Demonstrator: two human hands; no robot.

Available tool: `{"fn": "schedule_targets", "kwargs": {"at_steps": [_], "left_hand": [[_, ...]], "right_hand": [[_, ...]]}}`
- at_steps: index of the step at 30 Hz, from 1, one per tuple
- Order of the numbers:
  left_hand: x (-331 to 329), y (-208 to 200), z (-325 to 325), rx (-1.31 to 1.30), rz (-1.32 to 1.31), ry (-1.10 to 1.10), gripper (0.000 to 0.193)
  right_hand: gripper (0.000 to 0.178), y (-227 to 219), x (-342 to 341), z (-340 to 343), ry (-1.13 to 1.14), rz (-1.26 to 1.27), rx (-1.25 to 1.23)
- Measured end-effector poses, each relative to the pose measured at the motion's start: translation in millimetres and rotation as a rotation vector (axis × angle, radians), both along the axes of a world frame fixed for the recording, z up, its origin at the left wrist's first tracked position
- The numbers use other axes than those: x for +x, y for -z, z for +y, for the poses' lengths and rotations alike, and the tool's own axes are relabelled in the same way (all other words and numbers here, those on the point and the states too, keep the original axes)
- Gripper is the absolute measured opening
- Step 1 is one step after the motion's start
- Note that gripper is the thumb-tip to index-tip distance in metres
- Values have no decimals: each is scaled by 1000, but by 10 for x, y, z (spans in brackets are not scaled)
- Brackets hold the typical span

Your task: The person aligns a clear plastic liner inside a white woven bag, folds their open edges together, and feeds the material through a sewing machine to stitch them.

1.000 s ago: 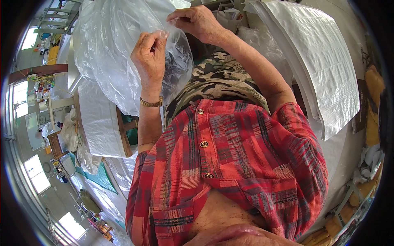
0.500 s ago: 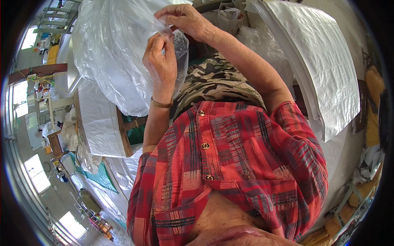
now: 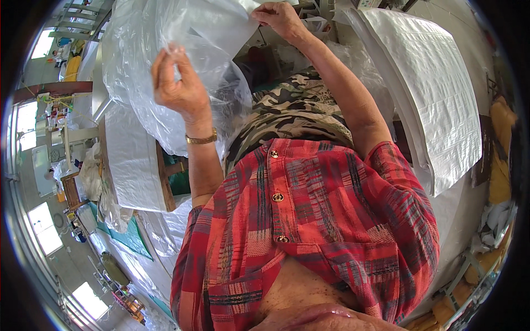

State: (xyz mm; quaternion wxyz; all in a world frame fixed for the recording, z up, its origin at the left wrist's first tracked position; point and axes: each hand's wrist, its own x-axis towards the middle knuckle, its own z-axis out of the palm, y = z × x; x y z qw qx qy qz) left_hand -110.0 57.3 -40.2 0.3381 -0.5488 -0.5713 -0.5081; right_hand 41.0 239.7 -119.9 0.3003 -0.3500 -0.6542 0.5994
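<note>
A large clear plastic sheet [image 3: 160, 118] spreads in loose folds in front of me, at the upper left. My left hand [image 3: 179, 85], with a watch [image 3: 202, 136] at its wrist, is closed in a pinch on the sheet, fingertips upward. Farther off and to the right, my right hand [image 3: 280, 21] pinches the film's edge between thumb and fingers. Between the two hands the film is drawn out fairly flat. Its lower folds hang down beside my camouflage trousers [image 3: 298, 107].
A thick stack of white woven sheets [image 3: 433, 83] stands close on my right. On the left, a white-covered surface [image 3: 132, 165] has a wooden edge [image 3: 167, 179]. Crumpled clear plastic [image 3: 353, 69] lies behind my right forearm.
My hands were close together at the film's edge and are now far apart. The left moved left and nearer, the right moved right, and the film between them spread out.
</note>
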Motion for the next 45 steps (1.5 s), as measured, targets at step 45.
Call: {"fn": "schedule_targets", "kwargs": {"at_steps": [45], "left_hand": [[206,211,-70,-283,237,29,18]], "right_hand": [[26,-212,-208,-597,-366,446,315]]}}
